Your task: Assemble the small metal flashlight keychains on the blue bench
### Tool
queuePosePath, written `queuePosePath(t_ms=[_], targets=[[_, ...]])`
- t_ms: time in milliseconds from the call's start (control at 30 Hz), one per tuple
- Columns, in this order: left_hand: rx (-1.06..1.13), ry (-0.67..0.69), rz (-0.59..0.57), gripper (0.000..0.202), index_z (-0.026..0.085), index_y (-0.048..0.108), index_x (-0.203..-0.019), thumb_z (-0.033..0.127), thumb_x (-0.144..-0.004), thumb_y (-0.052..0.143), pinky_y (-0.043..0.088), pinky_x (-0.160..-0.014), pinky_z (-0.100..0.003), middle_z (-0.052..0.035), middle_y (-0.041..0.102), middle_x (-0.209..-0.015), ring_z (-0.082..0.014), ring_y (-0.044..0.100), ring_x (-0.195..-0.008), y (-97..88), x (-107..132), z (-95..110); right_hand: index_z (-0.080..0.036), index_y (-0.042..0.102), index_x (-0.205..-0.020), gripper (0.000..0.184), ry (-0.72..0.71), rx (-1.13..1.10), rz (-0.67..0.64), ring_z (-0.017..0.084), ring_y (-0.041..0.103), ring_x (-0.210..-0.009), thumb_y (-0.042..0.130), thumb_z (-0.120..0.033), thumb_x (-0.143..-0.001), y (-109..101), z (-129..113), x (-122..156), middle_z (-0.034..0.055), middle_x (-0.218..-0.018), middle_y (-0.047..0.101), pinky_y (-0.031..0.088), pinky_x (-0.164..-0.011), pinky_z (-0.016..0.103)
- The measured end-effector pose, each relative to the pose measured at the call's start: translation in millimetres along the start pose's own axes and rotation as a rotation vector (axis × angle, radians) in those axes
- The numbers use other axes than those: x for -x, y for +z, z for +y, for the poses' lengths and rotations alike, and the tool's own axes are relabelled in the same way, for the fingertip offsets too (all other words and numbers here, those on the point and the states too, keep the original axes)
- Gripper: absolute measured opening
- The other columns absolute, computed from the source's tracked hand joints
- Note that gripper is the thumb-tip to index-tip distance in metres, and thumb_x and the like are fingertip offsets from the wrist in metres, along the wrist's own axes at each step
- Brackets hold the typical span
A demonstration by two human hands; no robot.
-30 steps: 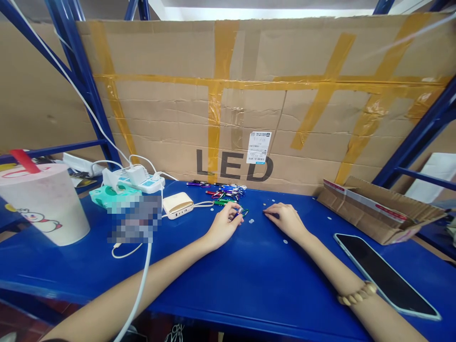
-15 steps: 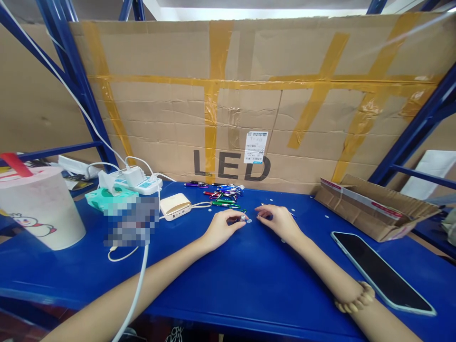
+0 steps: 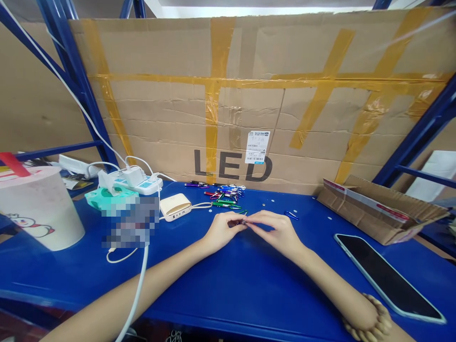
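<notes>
blue paint covers the table [image 3: 228, 285]. wooden beads [image 3: 383, 318] go round the right wrist. near them a phone [image 3: 390, 278] lies flat with its dark screen up, maybe put to the side so it does not get bumped.

in the middle, the left hand [image 3: 221, 231] pinches a small thing [image 3: 243, 221] with its thumb and fingertips. the right hand [image 3: 276, 231] pinches the end of it too, so the two hands meet tip to tip. the fingers hide most of it, and i cannot tell just what it is. it is tiny, so maybe only fingertips fit on it, and two hands may stop it from slipping.

over on the left stands a big white cup [image 3: 42, 213] with a red straw [image 3: 14, 164]. its top is covered, so what is in it is hidden. past it, a green tissue pack [image 3: 112, 197] has a white tissue [image 3: 107, 180] poking out. a blue clip [image 3: 292, 215] lies just behind the right hand.

shiny coloured tubes [image 3: 228, 191] lie in a heap farther back, perhaps to be easy to reach. on the right a long brown box [image 3: 377, 209] is open, but its bottom does not show. last, a tall cardboard sheet [image 3: 171, 104] stands like a wall
</notes>
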State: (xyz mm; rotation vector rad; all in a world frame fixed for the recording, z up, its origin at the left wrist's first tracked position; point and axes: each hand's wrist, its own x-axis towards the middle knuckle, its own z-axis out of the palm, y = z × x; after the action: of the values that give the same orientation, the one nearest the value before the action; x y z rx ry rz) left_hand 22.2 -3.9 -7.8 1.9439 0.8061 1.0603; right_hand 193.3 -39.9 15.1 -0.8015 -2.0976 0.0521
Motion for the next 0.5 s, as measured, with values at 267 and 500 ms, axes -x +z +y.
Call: queuePosePath(t_ms=[267, 500], targets=[[-0.068, 0.011, -0.004, 0.017, 0.019, 0.072, -0.084, 0.018, -0.072, 0.06, 0.047, -0.065, -0.026, -0.0037, 0.068, -0.076, -0.0178, 0.061, -0.07, 0.0, 0.5, 2.0, -0.026, 0.066, -0.102, 0.025, -0.024, 0.108, -0.042, 0.015, 0.059, -0.073, 0.05, -0.019, -0.083, -0.6, 3.0, 1.8, 0.002, -0.079, 0.069, 0.052, -0.066, 0.029], [-0.048, 0.001, 0.008, 0.017, 0.02, 0.071, -0.086, 0.018, -0.073, 0.059, 0.048, -0.069, -0.028, -0.005, 0.069, -0.084, -0.0206, 0.063, -0.077, 0.3, -0.2, -2.5, -0.026, 0.048, -0.125, 0.046, 0.125, 0.146, -0.16, 0.014, 0.054, -0.071, 0.053, -0.026, -0.08, -4.8, -9.1, -0.5, 0.0003, -0.091, 0.068, 0.05, -0.063, 0.027]])
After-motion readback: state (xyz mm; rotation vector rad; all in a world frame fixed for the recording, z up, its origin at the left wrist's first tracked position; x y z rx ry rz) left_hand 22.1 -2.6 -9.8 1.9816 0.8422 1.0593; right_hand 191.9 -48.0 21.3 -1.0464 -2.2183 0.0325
